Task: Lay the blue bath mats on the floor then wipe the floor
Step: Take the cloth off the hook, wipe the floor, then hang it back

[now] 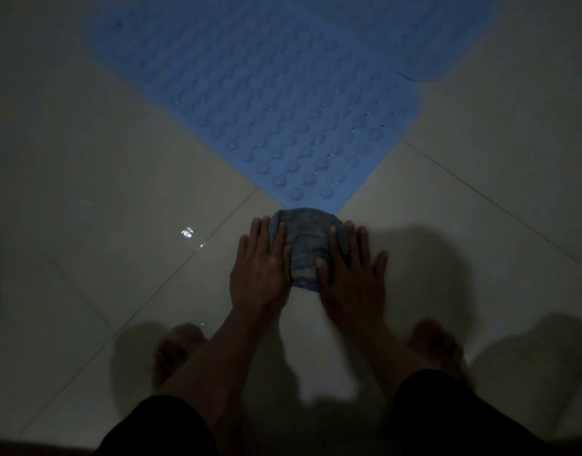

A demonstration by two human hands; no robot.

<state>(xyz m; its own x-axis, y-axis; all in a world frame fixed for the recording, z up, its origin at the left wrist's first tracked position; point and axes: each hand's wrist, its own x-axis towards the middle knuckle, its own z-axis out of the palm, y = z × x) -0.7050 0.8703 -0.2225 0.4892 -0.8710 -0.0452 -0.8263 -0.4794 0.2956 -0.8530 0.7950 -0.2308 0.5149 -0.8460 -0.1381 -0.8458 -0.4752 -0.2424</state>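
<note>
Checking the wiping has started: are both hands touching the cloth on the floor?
Touching. The head view shows the left hand and right hand lying flat with straight fingers over the sides of the cloth, pressing it on the floor.

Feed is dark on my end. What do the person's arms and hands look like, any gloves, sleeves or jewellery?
Both the left hand and the right hand are bare: no gloves, and no rings or watch that this dim frame shows. The forearms are uncovered, with no sleeve visible down to the frame edge. The dark cloth at the bottom corners appears to be shorts over the knees. The feet look bare too, though blurred.
</note>
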